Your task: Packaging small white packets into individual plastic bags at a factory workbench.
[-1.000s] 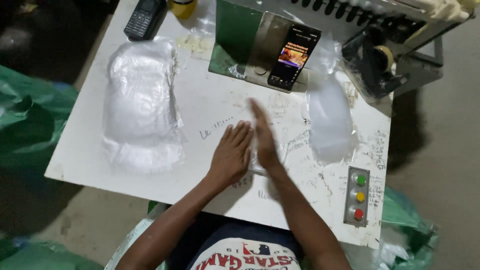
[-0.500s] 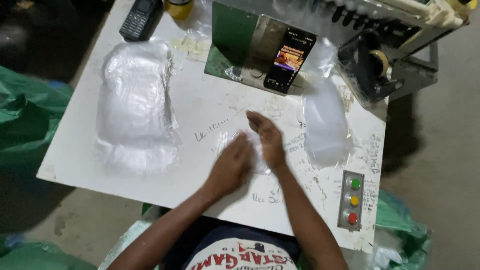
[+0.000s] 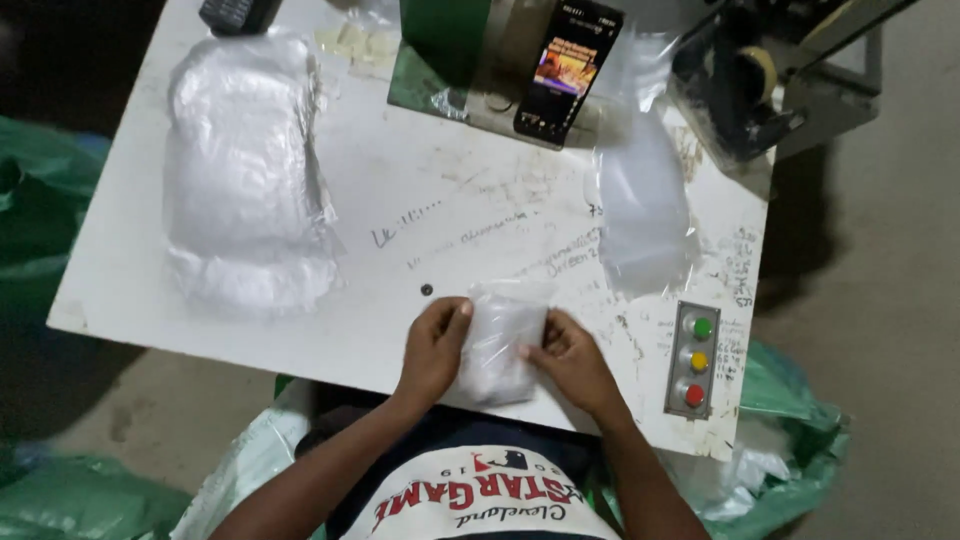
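Dark shirt [image 3: 480, 480], seemingly navy, with printed lettering.

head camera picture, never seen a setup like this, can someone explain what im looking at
No robot here: the picture comes from a camera worn on a person's head, looking down at their own bare hands. The left hand and right hand hold a small clear plastic bag by its sides at the near edge of a white table. On the table lie a big stack of clear bags, another clear bag, a propped phone and a panel with green, yellow and red buttons.
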